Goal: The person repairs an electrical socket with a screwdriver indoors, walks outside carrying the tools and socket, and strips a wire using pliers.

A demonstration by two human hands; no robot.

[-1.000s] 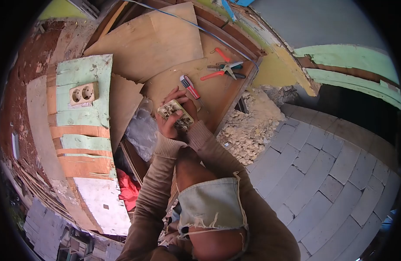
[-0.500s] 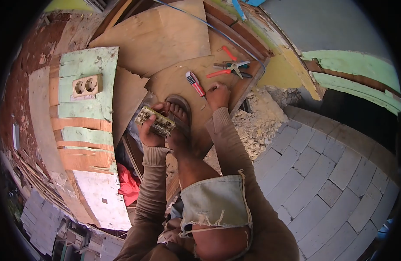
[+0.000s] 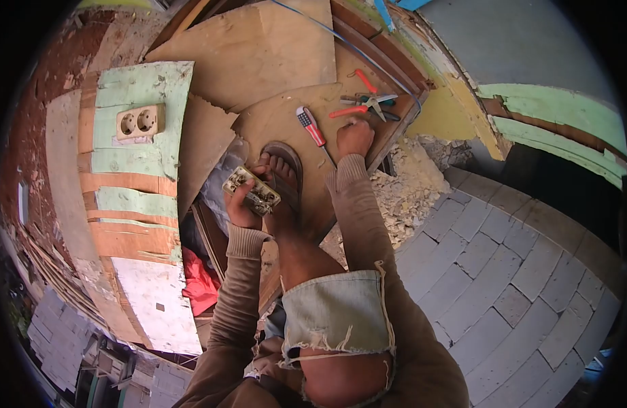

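Note:
My left hand (image 3: 240,209) is closed round an electrical socket outlet (image 3: 253,191), its inner side with metal contacts turned up. On the plywood, my right hand (image 3: 356,139) is curled with its back to me; whatever its fingers may hold is hidden. Left of that hand lies a screwdriver (image 3: 311,126) with a red, white and dark flag-patterned handle. Just beyond the knuckles are red-handled cutters (image 3: 368,105), open, lying over a tool with dark handles (image 3: 387,114). My sandalled foot (image 3: 283,170) rests between both hands.
A double socket (image 3: 140,123) lies on the painted board (image 3: 176,102) at left. A blue cable (image 3: 347,49) crosses the top. Rubble (image 3: 412,194) lies right of the plywood (image 3: 259,54), beside grey paving blocks (image 3: 490,272). Red cloth (image 3: 199,282) is at lower left.
My right hand has shifted slightly right, away from the screwdriver and closer to the cutters; the screwdriver's shaft now shows. The left hand still holds the socket outlet. The view has shifted a little.

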